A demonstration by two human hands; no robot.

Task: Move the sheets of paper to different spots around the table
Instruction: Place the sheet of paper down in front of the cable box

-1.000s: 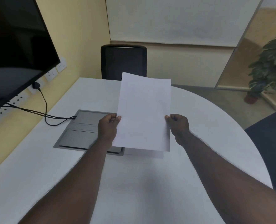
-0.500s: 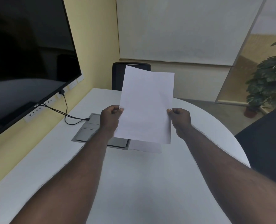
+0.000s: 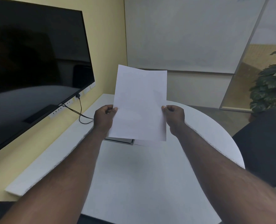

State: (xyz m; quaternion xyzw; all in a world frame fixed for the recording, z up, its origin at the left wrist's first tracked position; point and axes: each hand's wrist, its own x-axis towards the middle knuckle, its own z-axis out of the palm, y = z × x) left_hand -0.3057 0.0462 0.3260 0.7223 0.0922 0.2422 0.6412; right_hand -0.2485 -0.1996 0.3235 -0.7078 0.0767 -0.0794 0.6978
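A blank white sheet of paper (image 3: 139, 104) is held upright in the air above the white table (image 3: 147, 172). My left hand (image 3: 103, 118) pinches its left edge and my right hand (image 3: 174, 118) pinches its right edge, thumbs on the front. Just under the sheet's lower right corner a pale strip, possibly another sheet (image 3: 142, 143), lies flat on the table, mostly hidden.
A grey cable box lid (image 3: 122, 141) set in the table shows under the held sheet. A large black screen (image 3: 33, 70) hangs on the yellow wall at left, with black cables (image 3: 81, 115) running down. A dark chair (image 3: 263, 146) and a potted plant (image 3: 269, 84) stand at right.
The sheet and both hands have risen, and my view has tilted up and swung left. The black chair behind the table is now hidden by the sheet.
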